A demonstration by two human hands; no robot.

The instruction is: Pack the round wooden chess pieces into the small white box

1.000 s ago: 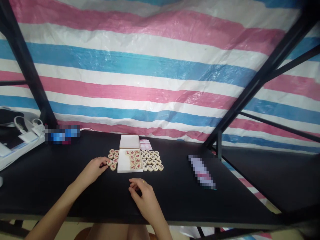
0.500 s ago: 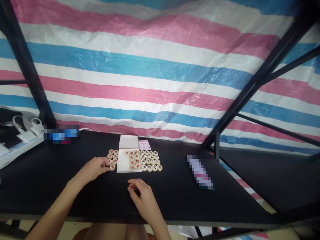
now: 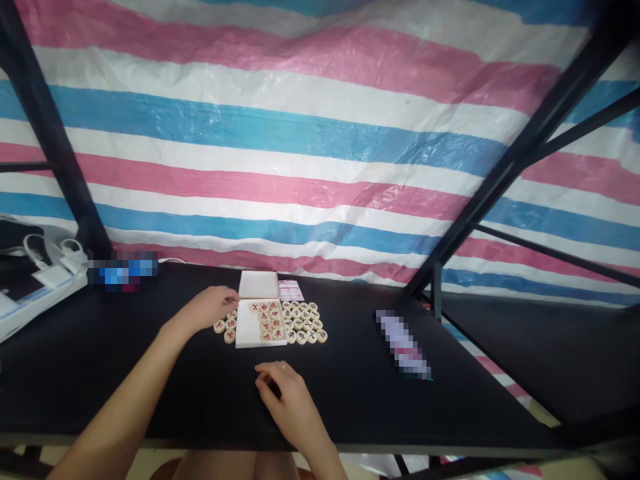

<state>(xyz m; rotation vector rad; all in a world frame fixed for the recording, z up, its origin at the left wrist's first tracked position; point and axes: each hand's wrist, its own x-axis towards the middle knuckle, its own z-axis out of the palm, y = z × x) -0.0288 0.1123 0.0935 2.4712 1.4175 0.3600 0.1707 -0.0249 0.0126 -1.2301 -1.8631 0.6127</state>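
My left hand [image 3: 213,308] is over the red-lettered Chinese chess pieces [image 3: 230,325] lying left of the box, its fingertips at the box's left edge. Its fingers are bent together, and whatever they hold is hidden. In the open white box [image 3: 247,325], more red-lettered pieces [image 3: 265,325] stand in rows on the right side; the left side shows bare white bottom. Black-lettered pieces [image 3: 301,324] form rows against the box's right side. My right hand [image 3: 283,393] rests on the table in front of the box, fingers loosely curved with a gap at the thumb, holding nothing.
The box's lid [image 3: 259,285] lies folded back, with a pink-and-white printed card [image 3: 291,291] beside it. A blurred-out pale object [image 3: 403,343] lies at right on the black table [image 3: 360,400]. A power strip [image 3: 40,297] with chargers is at far left.
My left hand has moved up and to the right, from the side of the red-lettered pieces to over their upper rows. My right hand has hardly moved.
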